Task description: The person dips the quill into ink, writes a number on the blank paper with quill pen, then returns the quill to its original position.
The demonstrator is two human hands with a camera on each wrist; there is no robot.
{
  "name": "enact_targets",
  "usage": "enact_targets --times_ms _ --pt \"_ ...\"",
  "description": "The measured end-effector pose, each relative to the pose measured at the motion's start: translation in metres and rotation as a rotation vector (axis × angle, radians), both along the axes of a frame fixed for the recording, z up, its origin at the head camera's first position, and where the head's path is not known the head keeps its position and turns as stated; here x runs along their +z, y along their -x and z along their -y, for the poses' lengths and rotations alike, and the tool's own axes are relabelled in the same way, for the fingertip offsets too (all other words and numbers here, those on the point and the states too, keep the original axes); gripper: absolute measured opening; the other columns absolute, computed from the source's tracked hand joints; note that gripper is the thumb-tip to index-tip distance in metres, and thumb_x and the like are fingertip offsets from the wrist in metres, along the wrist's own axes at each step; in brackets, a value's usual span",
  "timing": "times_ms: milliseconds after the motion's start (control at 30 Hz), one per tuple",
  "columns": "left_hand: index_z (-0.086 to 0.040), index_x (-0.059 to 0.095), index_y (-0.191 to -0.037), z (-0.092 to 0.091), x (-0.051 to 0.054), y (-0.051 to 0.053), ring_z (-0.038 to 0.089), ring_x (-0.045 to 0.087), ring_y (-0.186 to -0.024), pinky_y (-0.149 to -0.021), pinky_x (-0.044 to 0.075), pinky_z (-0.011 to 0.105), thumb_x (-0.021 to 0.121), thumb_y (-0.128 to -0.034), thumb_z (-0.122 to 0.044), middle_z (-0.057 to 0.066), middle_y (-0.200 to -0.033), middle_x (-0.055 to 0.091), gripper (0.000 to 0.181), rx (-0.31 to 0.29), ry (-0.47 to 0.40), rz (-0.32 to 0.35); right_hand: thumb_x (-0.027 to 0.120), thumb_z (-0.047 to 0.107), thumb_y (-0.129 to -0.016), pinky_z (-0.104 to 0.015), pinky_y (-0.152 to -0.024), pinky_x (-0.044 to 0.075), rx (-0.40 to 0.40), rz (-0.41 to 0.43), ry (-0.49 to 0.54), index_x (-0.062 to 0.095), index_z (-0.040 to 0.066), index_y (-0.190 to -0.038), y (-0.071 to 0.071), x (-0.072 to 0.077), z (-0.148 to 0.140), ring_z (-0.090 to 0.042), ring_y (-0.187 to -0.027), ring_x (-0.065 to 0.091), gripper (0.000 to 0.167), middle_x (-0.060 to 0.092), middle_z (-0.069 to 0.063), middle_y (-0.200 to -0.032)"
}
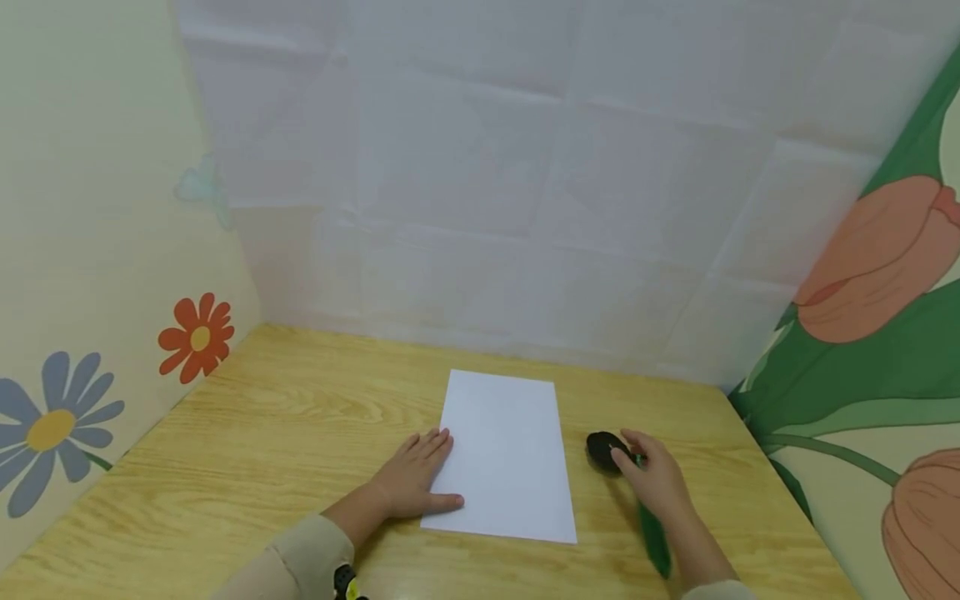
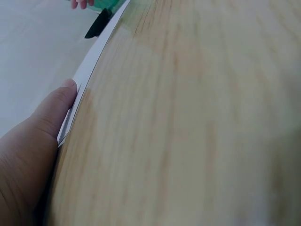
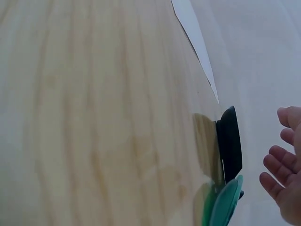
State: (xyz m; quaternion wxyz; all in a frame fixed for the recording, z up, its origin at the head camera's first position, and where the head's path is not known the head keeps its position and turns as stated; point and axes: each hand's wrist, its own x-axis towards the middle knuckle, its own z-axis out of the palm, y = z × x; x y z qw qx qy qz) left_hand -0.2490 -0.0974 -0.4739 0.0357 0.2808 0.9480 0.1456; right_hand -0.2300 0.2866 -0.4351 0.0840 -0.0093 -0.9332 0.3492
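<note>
A white sheet of paper point(image 1: 506, 458) lies flat on the wooden table. My left hand point(image 1: 412, 477) rests at its left edge, fingers straight and thumb over the lower left part; in the left wrist view the thumb of that hand point(image 2: 35, 136) touches the paper point(image 2: 91, 63). To the right of the sheet lies a tool with a round black head point(image 1: 604, 452) and a green handle point(image 1: 655, 537). Over it hovers my right hand point(image 1: 662, 482). The right wrist view has a gap between this hand point(image 3: 288, 165) and the black head point(image 3: 229, 141), its fingers loosely bent and holding nothing.
Behind the table point(image 1: 300, 392) hangs a creased white sheet point(image 1: 480, 183). Flower-patterned panels stand along the left point(image 1: 97, 208) and right point(image 1: 862, 367) sides. A black and yellow item point(image 1: 347, 582) shows at the left sleeve.
</note>
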Motion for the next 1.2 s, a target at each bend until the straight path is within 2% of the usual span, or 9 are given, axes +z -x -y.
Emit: enact_targets --times_ms 167,400,533,733,967,1200 --pt "0.002 0.028 -0.152 0.000 0.001 0.000 0.034 0.020 -0.151 -0.123 0.016 0.053 0.054 -0.0869 -0.068 0.018 -0.161 0.025 0.099 0.006 0.003 0.008 0.059 0.028 -0.098 -0.045 -0.094 0.050 -0.023 0.011 -0.003 0.053 0.003 -0.137 -0.001 -0.002 -0.008 -0.030 -0.112 0.057 0.047 0.059 -0.019 -0.127" --pt "0.001 0.028 -0.152 0.001 0.000 0.001 0.034 0.020 -0.151 -0.123 0.015 0.052 0.053 -0.0869 -0.069 0.017 -0.162 0.025 0.099 0.005 0.008 0.004 0.061 0.025 -0.097 -0.041 -0.088 0.053 -0.048 0.031 0.022 0.053 0.001 -0.137 0.001 -0.006 -0.019 -0.031 -0.108 0.059 0.047 0.059 -0.022 -0.124" --pt "0.001 0.027 -0.153 0.002 -0.001 0.001 0.033 0.019 -0.151 -0.123 0.015 0.052 0.053 -0.0869 -0.069 0.017 -0.162 0.024 0.100 0.002 0.006 0.014 0.062 0.025 -0.097 -0.036 -0.082 0.052 -0.064 0.049 0.018 0.053 0.002 -0.137 0.002 -0.009 -0.024 -0.030 -0.106 0.060 0.047 0.060 -0.021 -0.123" --pt "0.000 0.026 -0.153 0.002 -0.003 0.001 0.032 0.019 -0.152 -0.123 0.015 0.052 0.052 -0.0864 -0.071 0.016 -0.162 0.024 0.101 0.002 0.003 0.011 0.060 0.028 -0.097 -0.035 -0.077 0.051 -0.078 0.094 -0.007 0.053 0.002 -0.137 0.002 -0.009 -0.030 -0.031 -0.105 0.059 0.048 0.062 -0.021 -0.121" --pt "0.000 0.026 -0.153 0.003 -0.006 0.003 0.032 0.018 -0.152 -0.124 0.014 0.052 0.052 -0.0861 -0.071 0.015 -0.162 0.024 0.101 0.000 0.000 0.011 0.060 0.026 -0.096 -0.026 -0.069 0.045 -0.086 0.141 -0.016 0.053 0.000 -0.134 0.005 -0.013 -0.033 -0.026 -0.097 0.059 0.047 0.065 -0.018 -0.112" --pt "-0.002 0.025 -0.154 0.003 -0.007 0.005 0.031 0.017 -0.152 -0.124 0.014 0.051 0.052 -0.0864 -0.072 0.013 -0.163 0.023 0.101 0.004 0.000 0.022 0.061 0.025 -0.095 -0.027 -0.070 0.045 -0.072 0.147 -0.012 0.053 -0.001 -0.134 0.008 -0.017 -0.035 -0.025 -0.095 0.059 0.047 0.066 -0.017 -0.108"
